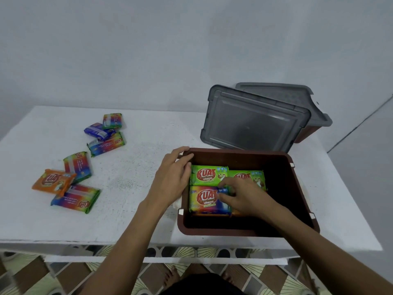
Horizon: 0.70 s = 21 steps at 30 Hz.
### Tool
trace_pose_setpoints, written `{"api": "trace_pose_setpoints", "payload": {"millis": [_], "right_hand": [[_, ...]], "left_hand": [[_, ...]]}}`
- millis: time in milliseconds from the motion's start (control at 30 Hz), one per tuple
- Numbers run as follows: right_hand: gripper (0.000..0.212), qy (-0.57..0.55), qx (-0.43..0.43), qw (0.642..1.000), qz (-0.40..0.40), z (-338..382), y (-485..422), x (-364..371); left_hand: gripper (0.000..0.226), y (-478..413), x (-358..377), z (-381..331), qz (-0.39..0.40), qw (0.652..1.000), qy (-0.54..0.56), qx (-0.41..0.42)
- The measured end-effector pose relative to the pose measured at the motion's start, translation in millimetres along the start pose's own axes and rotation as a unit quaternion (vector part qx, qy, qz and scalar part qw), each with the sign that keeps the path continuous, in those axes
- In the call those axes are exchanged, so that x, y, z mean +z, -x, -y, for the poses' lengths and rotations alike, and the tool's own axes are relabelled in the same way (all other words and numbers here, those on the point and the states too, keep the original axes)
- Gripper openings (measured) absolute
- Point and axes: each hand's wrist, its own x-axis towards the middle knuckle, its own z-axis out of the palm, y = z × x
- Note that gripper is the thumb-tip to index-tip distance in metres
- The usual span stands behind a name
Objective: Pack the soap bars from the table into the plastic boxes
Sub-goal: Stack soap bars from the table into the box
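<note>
Green and rainbow wrappers show under my fingers: three soap bars lie flat in the brown plastic box (297,188), two green ones (207,175) at the far side and a rainbow-wrapped bar (205,202) nearer me. My right hand (244,195) is down inside the box, fingers curled and pressing on the corner where the bars meet; I can't tell whether it grips anything or only nudges. My left hand (173,177) rests spread over the box's left wall, fingertips touching the end of the far green bar, holding nothing.

Well out beyond my left hand, six more bars wait on the white table (138,167), an orange one (53,180) nearest that edge, the others scattered past it. Beyond my right hand a grey lid (253,122) leans against a second box (306,133), itself lidded.

Slick wrappers are the risk, I think: if I push too hard the rainbow bar may ride up over its neighbour and spoil the flat layer. With my left hand leaning on the wall, the box could also slide toward the near table edge.
</note>
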Motion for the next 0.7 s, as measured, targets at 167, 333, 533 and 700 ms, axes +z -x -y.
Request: {"api": "trace_pose_setpoints", "payload": {"millis": [167, 333, 533, 700], "right_hand": [[0.04, 0.071, 0.005, 0.997, -0.039, 20, -14, -24], [0.032, 0.033, -0.05, 0.99, -0.124, 55, -46, -46], [0.03, 0.02, -0.129, 0.981, -0.14, 111, -112, -35], [0.036, 0.022, -0.187, 0.98, -0.071, 167, -172, -5]], "left_hand": [[0.039, 5, -10, 17, 0.044, 0.997, 0.061, 0.003], [0.037, 11, -36, 52, 0.056, 0.997, 0.048, -0.013], [0.036, 27, -76, 118, 0.028, 0.992, -0.02, -0.12], [0.036, 49, -108, 164, -0.06, 0.967, -0.068, -0.236]]}}
